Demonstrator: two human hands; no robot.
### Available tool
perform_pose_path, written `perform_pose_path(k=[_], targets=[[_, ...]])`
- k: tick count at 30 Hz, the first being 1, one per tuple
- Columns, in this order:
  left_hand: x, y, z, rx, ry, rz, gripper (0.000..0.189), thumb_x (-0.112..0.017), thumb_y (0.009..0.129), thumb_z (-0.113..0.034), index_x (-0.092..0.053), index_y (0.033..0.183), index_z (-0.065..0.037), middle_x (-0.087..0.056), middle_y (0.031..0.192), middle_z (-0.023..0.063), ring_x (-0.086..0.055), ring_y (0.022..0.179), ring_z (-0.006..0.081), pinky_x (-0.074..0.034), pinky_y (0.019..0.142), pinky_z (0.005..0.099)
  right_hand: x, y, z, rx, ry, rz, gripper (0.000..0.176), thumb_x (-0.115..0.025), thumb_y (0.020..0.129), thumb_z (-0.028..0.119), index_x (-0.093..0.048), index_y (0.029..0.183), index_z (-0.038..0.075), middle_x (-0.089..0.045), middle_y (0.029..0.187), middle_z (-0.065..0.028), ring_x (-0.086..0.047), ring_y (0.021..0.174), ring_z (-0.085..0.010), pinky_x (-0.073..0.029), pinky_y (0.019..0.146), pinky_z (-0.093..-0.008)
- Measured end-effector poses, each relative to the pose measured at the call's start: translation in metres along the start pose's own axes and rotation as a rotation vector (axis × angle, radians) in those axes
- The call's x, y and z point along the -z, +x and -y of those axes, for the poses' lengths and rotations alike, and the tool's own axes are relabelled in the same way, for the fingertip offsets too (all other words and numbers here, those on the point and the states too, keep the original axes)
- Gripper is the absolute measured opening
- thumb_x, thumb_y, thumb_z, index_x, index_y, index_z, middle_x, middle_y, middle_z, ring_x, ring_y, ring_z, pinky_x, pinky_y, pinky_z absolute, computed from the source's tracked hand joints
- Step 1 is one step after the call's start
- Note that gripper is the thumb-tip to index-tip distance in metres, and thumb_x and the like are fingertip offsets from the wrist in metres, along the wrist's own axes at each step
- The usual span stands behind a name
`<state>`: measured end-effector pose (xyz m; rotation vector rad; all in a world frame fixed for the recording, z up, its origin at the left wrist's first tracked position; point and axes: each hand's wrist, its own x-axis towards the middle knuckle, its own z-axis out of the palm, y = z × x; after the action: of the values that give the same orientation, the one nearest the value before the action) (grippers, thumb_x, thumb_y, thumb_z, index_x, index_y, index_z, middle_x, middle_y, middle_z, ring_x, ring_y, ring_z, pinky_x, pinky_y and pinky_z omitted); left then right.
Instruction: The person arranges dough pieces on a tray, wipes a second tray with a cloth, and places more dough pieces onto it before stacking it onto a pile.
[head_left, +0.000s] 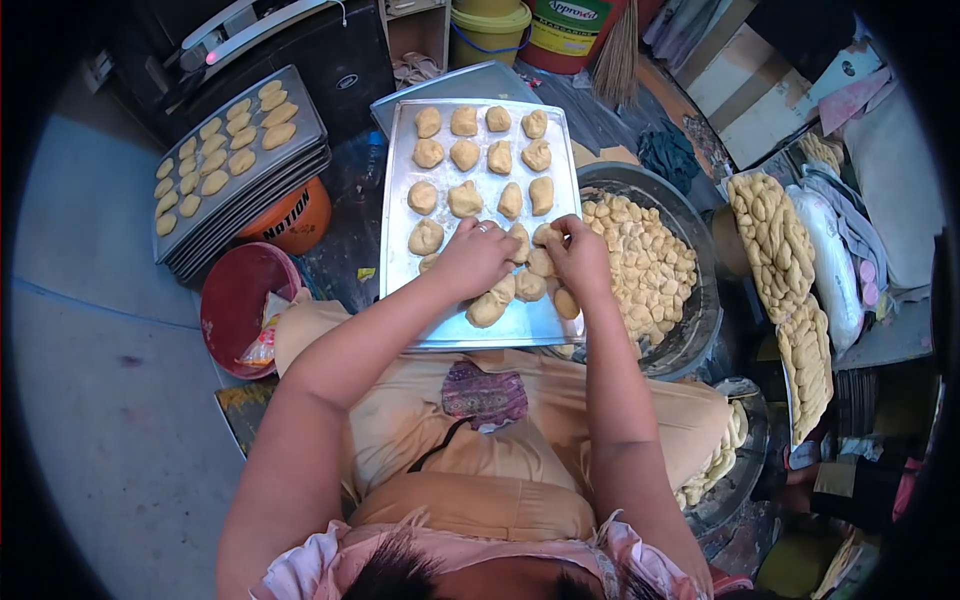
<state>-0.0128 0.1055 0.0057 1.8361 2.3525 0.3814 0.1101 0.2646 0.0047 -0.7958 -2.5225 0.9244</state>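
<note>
A metal baking tray (400, 200) rests on my lap and holds several pale dough pieces (465, 198) in rows. My left hand (475, 258) lies over the tray's near rows, fingers curled onto a dough piece (519, 240). My right hand (578, 255) is beside it, fingertips pinching the top of another dough piece (543, 236). Both hands meet over the same small cluster of pieces. More shaped pieces (490, 305) lie just below my hands, near the tray's front edge.
A large dark bowl (690, 330) full of small dough lumps sits at my right. A stack of trays (235, 165) with dough pieces stands at the left, beside a red bowl (235, 305). Braided dough (775, 245) lies far right. Buckets (490, 25) stand behind.
</note>
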Motion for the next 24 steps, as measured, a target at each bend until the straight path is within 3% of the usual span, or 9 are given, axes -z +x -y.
perform_pose_path(k=[3,7,10,12,14,16,17,21,24], targets=[[-0.007,-0.016,-0.006,-0.031,0.005,-0.266,0.029,-0.066,0.083,-0.025,-0.064,0.109,-0.011,-0.06,0.106,0.0077,-0.054,0.109,0.0252,-0.035,0.096,0.0425,0.001,-0.005,-0.004,0.03,-0.087,-0.015,0.025,-0.074,0.076,0.021,-0.067,0.094,0.005,-0.066,0.087,-0.0121,-0.06,0.1,-0.0318,-0.042,0.09,-0.0426],[-0.014,-0.04,-0.022,0.036,0.095,-0.24,0.022,-0.065,0.083,-0.025,-0.064,0.099,-0.01,-0.056,0.099,0.0085,-0.054,0.102,0.027,-0.036,0.09,0.0428,0.005,-0.02,-0.002,0.108,-0.131,0.026,0.031,-0.075,0.075,0.021,-0.065,0.1,0.005,-0.063,0.097,-0.0123,-0.056,0.105,-0.032,-0.038,0.092,-0.0458],[-0.016,-0.056,-0.035,0.04,0.061,-0.15,0.019,-0.064,0.083,-0.026,-0.063,0.092,-0.009,-0.055,0.094,0.0084,-0.054,0.1,0.027,-0.037,0.087,0.043,-0.006,-0.039,-0.009,0.224,-0.047,-0.156,0.038,-0.074,0.078,0.023,-0.061,0.11,0.008,-0.054,0.121,-0.012,-0.049,0.112,-0.0333,-0.035,0.094,-0.0468],[-0.008,-0.063,-0.049,0.084,-0.012,-0.051,0.019,-0.064,0.084,-0.028,-0.063,0.088,-0.009,-0.054,0.093,0.0079,-0.053,0.1,0.0266,-0.037,0.087,0.0431,-0.006,-0.051,-0.016,0.189,-0.132,-0.065,0.044,-0.072,0.08,0.024,-0.057,0.118,0.01,-0.048,0.128,-0.0149,-0.046,0.117,-0.0336,-0.034,0.096,-0.0456],[-0.005,-0.069,-0.056,0.132,-0.037,-0.08,0.027,-0.064,0.085,-0.031,-0.064,0.101,-0.01,-0.055,0.106,0.0101,-0.051,0.108,0.0282,-0.035,0.091,0.044,-0.001,-0.058,-0.018,0.132,-0.181,0.093,0.045,-0.071,0.08,0.025,-0.056,0.12,0.01,-0.047,0.13,-0.0162,-0.043,0.122,-0.0338,-0.033,0.098,-0.0453],[-0.007,-0.078,-0.057,0.149,0.0,-0.29,0.033,-0.063,0.086,-0.033,-0.064,0.11,-0.01,-0.055,0.116,0.0122,-0.049,0.114,0.0297,-0.034,0.094,0.0448,-0.004,-0.066,-0.018,0.18,-0.187,-0.014,0.048,-0.071,0.08,0.028,-0.056,0.122,0.011,-0.047,0.13,-0.0158,-0.041,0.124,-0.0333,-0.031,0.1,-0.0471],[-0.006,-0.081,-0.056,0.22,-0.018,-0.256,0.041,-0.062,0.087,-0.033,-0.061,0.12,-0.009,-0.05,0.127,0.0154,-0.044,0.122,0.0321,-0.031,0.099,0.0469,-0.007,-0.069,-0.018,0.203,-0.189,-0.069,0.049,-0.07,0.081,0.029,-0.056,0.123,0.011,-0.047,0.131,-0.0157,-0.04,0.126,-0.033,-0.029,0.101,-0.048],[-0.012,-0.084,-0.031,0.386,0.038,-0.467,0.036,-0.061,0.088,-0.026,-0.06,0.119,-0.008,-0.051,0.126,0.0148,-0.045,0.12,0.0343,-0.032,0.099,0.049,-0.019,-0.083,-0.016,0.345,-0.213,-0.229,0.05,-0.068,0.082,0.033,-0.056,0.126,0.013,-0.048,0.131,-0.0144,-0.037,0.128,-0.0326,-0.022,0.105,-0.0524],[-0.011,-0.092,-0.01,0.471,-0.076,-0.3,0.03,-0.061,0.087,-0.021,-0.06,0.113,-0.008,-0.051,0.126,0.0135,-0.046,0.118,0.0343,-0.036,0.096,0.0483,-0.02,-0.092,-0.009,0.39,-0.206,-0.184,0.047,-0.067,0.082,0.031,-0.059,0.124,0.013,-0.048,0.13,-0.0133,-0.036,0.129,-0.0323,-0.019,0.106,-0.0535]])
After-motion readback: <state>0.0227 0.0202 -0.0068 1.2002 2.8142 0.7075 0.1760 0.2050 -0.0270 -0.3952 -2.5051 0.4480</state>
